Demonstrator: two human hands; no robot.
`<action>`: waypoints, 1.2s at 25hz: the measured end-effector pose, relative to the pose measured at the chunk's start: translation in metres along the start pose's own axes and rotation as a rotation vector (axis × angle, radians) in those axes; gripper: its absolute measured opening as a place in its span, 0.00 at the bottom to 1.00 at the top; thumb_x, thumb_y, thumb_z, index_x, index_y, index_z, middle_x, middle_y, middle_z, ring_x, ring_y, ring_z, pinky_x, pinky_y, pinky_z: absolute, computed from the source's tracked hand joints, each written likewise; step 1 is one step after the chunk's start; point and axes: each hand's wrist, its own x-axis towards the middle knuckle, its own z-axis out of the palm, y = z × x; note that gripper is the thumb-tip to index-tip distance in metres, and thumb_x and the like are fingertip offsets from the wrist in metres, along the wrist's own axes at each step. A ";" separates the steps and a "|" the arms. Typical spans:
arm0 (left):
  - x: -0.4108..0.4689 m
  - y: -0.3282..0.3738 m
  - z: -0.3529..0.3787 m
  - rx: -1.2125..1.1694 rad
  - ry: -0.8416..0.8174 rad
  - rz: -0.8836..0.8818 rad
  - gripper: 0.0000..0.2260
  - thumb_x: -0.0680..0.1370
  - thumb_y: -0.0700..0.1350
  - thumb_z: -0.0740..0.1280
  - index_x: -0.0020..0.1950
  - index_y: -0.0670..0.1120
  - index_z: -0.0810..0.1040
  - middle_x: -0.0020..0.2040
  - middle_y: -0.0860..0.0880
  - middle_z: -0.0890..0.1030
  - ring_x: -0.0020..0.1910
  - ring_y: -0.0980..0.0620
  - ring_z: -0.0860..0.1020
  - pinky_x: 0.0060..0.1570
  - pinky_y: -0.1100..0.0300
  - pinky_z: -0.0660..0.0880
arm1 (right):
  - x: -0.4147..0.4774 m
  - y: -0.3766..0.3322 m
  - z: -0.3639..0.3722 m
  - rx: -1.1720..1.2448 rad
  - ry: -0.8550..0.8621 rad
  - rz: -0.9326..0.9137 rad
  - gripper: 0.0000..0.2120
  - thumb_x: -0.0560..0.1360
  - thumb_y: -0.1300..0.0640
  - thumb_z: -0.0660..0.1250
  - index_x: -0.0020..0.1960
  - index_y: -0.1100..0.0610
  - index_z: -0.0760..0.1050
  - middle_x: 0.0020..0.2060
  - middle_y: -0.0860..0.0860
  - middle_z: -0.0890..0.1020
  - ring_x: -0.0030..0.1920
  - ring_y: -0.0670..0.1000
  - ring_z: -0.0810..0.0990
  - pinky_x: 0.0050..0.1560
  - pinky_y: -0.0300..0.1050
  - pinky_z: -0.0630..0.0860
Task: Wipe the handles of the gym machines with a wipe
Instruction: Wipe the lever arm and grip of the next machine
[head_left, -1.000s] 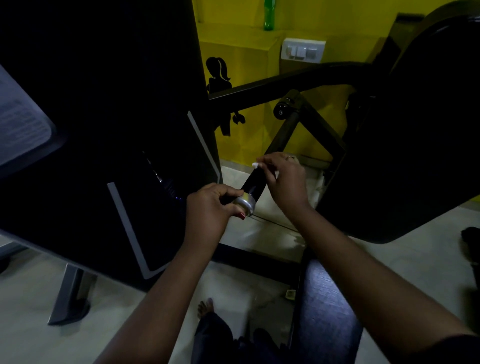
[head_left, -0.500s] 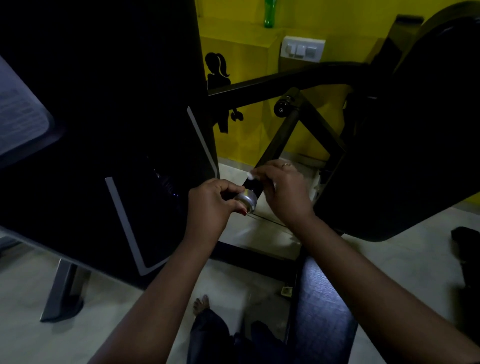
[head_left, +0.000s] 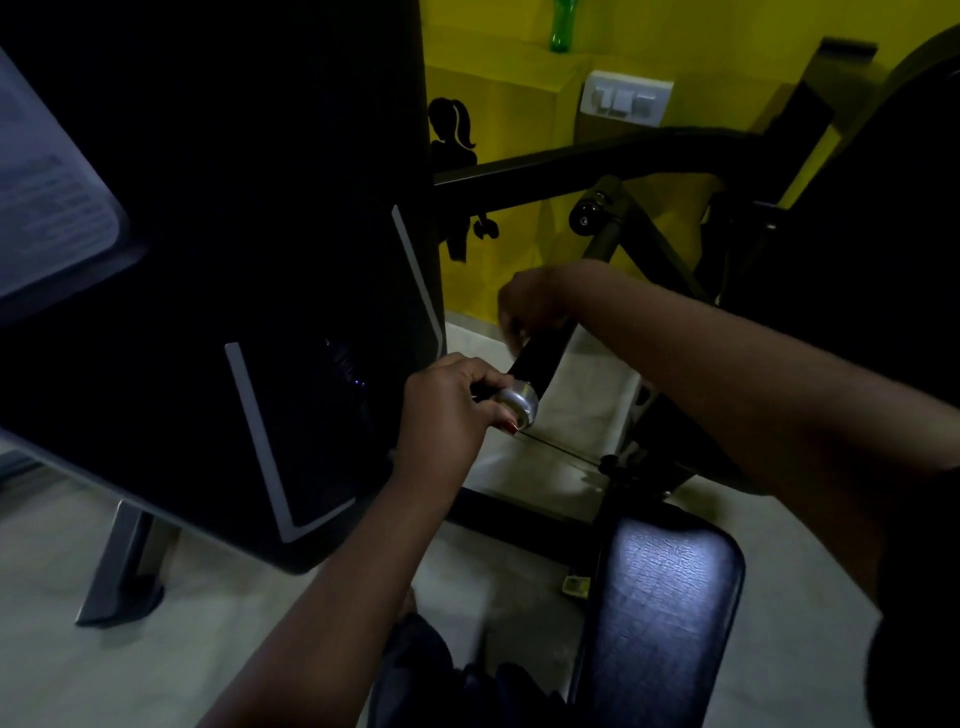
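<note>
A black foam-covered handle (head_left: 537, 358) with a silver end cap (head_left: 518, 402) slants up toward the machine's frame in the middle of the view. My left hand (head_left: 447, 410) grips the handle's lower end, thumb and fingers curled round the silver cap. My right hand (head_left: 540, 301) is curled over the upper part of the handle, blurred by motion. The wipe is hidden under its fingers.
A large black machine shroud (head_left: 234, 260) fills the left. A black padded seat (head_left: 660, 613) lies at lower right, with a dark backrest (head_left: 872, 260) above it. The black frame bar (head_left: 571, 166) crosses in front of a yellow wall with a switch plate (head_left: 626, 98). A thin cable (head_left: 561, 449) runs below the handle.
My right hand has slid up the handle, away from the silver cap, uncovering the black grip. My left hand stays on the cap. The camera has moved closer.
</note>
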 end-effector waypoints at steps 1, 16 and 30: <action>0.001 -0.001 0.000 0.011 0.005 0.000 0.14 0.60 0.33 0.78 0.43 0.43 0.85 0.38 0.58 0.76 0.37 0.67 0.76 0.36 0.78 0.69 | -0.003 -0.014 0.000 0.024 -0.091 -0.088 0.06 0.78 0.60 0.65 0.49 0.57 0.80 0.44 0.51 0.80 0.47 0.53 0.76 0.50 0.49 0.74; 0.017 -0.008 -0.009 0.004 -0.152 -0.072 0.14 0.60 0.37 0.81 0.42 0.45 0.85 0.41 0.53 0.83 0.39 0.60 0.80 0.39 0.74 0.74 | -0.076 -0.028 0.114 0.454 1.202 -0.127 0.15 0.76 0.65 0.60 0.56 0.57 0.82 0.52 0.50 0.82 0.53 0.50 0.76 0.51 0.35 0.71; 0.044 0.017 -0.001 -0.605 -0.276 -0.319 0.05 0.72 0.39 0.73 0.47 0.39 0.83 0.40 0.41 0.84 0.38 0.47 0.82 0.40 0.57 0.77 | -0.108 -0.058 0.111 2.085 1.014 0.009 0.03 0.72 0.64 0.68 0.40 0.59 0.76 0.35 0.52 0.82 0.38 0.48 0.81 0.39 0.41 0.78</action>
